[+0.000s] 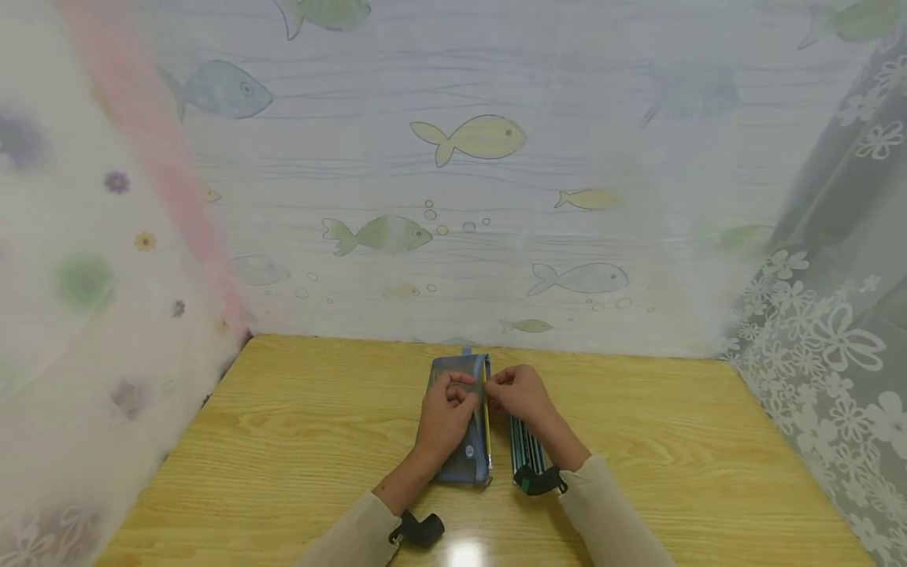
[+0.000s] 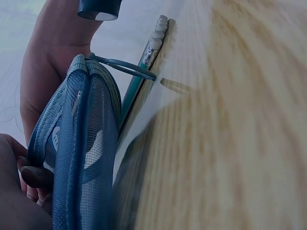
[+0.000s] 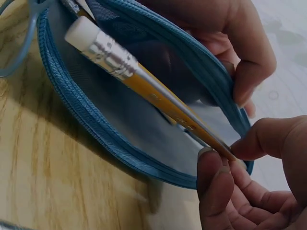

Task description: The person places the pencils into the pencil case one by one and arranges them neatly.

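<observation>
A blue mesh zip pencil case (image 1: 453, 466) lies on the table with its zipped mouth spread apart. My left hand (image 1: 445, 417) grips the top edge of that mouth with thumb and fingers, which shows closely in the right wrist view. Between the thumb and fingertips of my right hand (image 1: 526, 394) is a yellow pencil (image 3: 165, 100), pinched near its far end. It lies along the case's opening, its white eraser toward me. Inside the case, part of another pencil (image 3: 79, 7) shows beside the eraser.
Several dark green pencils (image 1: 526, 445) lie side by side on the wooden table (image 1: 319, 409), under my right forearm. White erasers cap their near ends. A fish-print curtain (image 1: 468, 236) hangs behind the table, and a flowered one (image 1: 106, 315) hangs along its left side.
</observation>
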A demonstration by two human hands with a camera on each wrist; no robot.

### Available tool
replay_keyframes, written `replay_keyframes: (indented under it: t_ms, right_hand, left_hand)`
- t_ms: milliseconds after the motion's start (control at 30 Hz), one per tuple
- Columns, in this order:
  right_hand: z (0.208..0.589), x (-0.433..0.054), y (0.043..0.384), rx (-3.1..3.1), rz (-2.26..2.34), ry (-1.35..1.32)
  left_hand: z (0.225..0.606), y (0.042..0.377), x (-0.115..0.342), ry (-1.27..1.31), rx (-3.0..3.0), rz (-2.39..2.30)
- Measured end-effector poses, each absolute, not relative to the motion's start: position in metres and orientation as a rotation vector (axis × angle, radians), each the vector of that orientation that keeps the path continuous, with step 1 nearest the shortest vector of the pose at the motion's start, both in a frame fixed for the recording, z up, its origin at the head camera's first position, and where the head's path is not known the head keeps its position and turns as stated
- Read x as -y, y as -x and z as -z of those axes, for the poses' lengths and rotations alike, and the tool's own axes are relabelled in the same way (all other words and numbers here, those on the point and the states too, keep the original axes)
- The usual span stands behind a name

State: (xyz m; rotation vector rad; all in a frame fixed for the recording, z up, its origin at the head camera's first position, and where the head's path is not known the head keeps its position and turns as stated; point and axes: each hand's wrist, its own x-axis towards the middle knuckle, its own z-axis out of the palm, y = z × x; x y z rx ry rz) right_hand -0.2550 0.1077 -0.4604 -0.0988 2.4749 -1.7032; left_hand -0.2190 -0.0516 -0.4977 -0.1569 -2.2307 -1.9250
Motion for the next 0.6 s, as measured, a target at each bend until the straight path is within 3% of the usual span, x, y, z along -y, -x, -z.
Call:
replay_keyframes:
  t_ms: [600]
  right_hand:
    - [0.4627, -0.1037, 0.2517, -2.471, 1.727, 0.124]
  left_hand:
    - [0.4981, 0.2197, 0.0511, 0.155, 2.220, 1.937]
